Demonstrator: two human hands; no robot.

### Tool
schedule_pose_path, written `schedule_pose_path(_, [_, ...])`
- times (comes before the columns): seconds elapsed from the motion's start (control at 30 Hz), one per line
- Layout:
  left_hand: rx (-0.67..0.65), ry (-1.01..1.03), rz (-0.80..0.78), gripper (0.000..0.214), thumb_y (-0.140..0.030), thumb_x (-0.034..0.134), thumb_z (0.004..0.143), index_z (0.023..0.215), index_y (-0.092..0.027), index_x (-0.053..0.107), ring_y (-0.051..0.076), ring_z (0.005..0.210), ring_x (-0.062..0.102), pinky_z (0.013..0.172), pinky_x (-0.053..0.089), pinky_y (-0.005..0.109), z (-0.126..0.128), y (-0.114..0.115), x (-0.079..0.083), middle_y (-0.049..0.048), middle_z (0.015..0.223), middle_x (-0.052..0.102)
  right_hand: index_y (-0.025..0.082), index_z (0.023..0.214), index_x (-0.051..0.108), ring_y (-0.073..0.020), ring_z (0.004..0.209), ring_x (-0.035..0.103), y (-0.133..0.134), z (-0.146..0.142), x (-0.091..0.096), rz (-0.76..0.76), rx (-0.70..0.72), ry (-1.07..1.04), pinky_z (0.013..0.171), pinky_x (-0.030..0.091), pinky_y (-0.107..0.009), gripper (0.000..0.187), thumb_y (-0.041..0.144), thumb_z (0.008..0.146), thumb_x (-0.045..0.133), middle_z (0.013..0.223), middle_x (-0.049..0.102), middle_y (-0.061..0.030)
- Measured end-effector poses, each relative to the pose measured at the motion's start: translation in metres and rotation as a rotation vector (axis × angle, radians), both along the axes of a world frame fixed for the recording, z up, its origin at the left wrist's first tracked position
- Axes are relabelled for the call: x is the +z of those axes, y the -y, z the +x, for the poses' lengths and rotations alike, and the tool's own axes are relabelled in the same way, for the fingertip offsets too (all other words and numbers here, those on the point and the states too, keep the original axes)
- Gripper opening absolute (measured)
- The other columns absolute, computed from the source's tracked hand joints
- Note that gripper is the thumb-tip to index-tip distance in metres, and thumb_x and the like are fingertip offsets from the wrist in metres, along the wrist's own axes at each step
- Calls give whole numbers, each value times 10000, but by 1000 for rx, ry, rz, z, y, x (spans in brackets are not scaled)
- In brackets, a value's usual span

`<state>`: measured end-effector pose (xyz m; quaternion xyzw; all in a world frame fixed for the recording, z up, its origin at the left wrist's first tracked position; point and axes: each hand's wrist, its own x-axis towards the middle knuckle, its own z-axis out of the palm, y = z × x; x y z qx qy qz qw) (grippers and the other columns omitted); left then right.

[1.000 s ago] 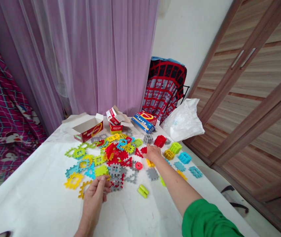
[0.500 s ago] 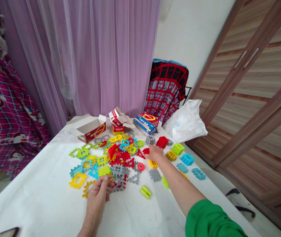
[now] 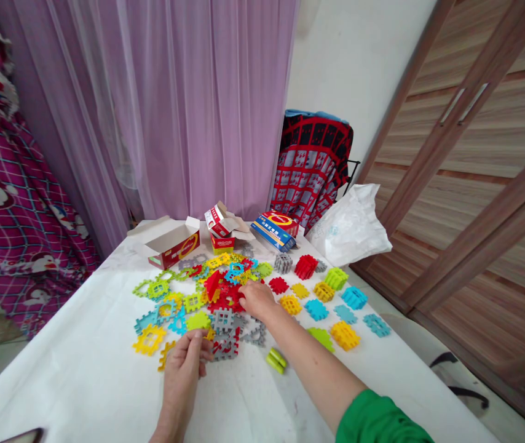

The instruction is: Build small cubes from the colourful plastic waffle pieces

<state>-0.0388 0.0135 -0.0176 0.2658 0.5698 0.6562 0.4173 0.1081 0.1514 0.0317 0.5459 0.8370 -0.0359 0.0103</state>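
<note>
Red pieces (image 3: 226, 299) lay right of centre in the pile (image 3: 193, 301), at mixed angles; their long axis was indeterminable. The right hand's (image 3: 259, 301) bent fingers met them, grip unverified. Nearer, the left hand's (image 3: 185, 360) fingers were half-curled, grip likewise unverified.

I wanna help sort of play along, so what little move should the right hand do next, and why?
Perhaps the right hand could lift one of the jumbled red pieces and lay it by the red stack: it's right beside them, and the yellow stack is one colour too.
</note>
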Motion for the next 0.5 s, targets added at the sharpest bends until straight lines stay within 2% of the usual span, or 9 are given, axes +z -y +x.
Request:
schedule_pose_path(0.13, [-6,5,-2,579,-703,738,539,755,-169,674,122,452,523,345,357,211,1,-2,0,1,571,624,240,1176,667,-246,1081,633,-7,-8,4,-58,-45,44,859,505,-347,361,339,839,580,1221,635,-108])
schedule_pose_path(0.27, [-5,-19,-2,594,-720,725,525,739,-169,668,138,455,542,335,351,221,2,-2,4,9,578,628,224,1161,684,-277,1085,632,-14,-15,9,-104,-47,84,860,515,-372,385,374,810,630,1212,638,-127])
schedule_pose_path(0.5, [-13,-25,-3,606,-729,719,520,748,-171,661,146,466,556,342,347,219,2,0,7,8,575,622,181,1101,714,-256,1152,584,-7,-16,5,-17,-13,80,931,479,-342,320,345,849,605,1235,628,-127])
